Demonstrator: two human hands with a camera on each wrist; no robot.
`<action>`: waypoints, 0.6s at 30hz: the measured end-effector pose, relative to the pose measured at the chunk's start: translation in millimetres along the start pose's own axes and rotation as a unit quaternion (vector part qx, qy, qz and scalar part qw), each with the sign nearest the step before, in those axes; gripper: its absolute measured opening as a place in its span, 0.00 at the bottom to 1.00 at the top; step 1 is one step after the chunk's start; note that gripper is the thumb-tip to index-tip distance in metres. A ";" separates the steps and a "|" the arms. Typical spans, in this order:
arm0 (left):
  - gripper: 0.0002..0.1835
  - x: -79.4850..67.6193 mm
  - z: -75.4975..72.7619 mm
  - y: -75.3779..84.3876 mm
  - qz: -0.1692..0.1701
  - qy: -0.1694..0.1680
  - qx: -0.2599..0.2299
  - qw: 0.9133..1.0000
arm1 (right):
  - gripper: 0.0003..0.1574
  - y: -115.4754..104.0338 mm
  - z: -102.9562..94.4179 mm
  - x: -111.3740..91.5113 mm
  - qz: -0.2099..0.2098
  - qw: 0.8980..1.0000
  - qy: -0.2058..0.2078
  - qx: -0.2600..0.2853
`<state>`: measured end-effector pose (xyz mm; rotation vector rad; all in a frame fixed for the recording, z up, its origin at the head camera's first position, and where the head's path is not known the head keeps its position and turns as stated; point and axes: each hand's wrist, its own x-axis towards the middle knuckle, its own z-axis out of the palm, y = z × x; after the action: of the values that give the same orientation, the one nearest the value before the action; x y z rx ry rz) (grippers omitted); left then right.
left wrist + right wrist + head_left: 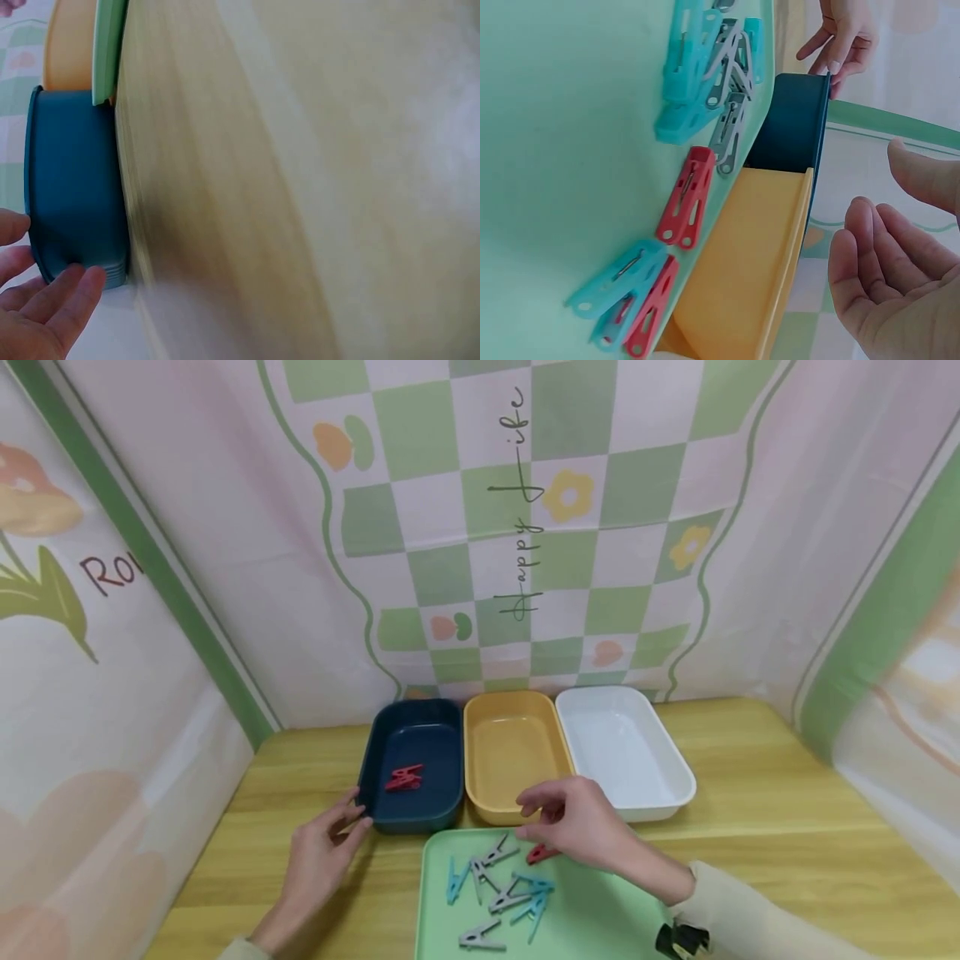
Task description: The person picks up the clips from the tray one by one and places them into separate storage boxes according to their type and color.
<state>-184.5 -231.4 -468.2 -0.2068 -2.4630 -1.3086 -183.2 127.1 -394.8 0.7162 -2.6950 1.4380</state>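
My left hand (318, 856) touches the front left corner of the dark blue bin (442, 821) with its fingertips; the left wrist view shows these fingers (75, 300) against its outer wall. Inside that bin lie red clothespins (405, 778). Above the back of the green tray (600, 918), my right hand (581, 822) hovers with loosely bent fingers and nothing in them. A red clothespin (542, 853) lies just below it. Grey clothespins (482, 937) and light blue clothespins (456, 881) are scattered on the tray. In the right wrist view a light blue clothespin (622, 281) overlaps a second red clothespin (654, 307).
A yellow bin (517, 752) and a white bin (622, 752) stand in a row right of the dark blue one. All rest on a wood-grain table (787, 827). A patterned cloth (495, 527) hangs behind, with more cloth at both sides.
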 end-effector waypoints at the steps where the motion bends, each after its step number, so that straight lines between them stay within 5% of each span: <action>1: 0.14 0.3 0.3 -0.2 0.002 0.001 0.000 1.000 | 0.20 1.0 -0.5 -1.3 0.000 1.000 0.001 0.001; 18: 0.15 0.5 0.4 -1.9 -0.001 0.001 0.003 1.000 | 0.21 7.8 -4.2 -19.0 0.018 1.000 0.010 -0.010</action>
<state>-185.6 -232.1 -469.6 -0.2009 -2.4653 -1.3006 -170.2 141.5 -402.5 0.6534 -2.7174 1.4152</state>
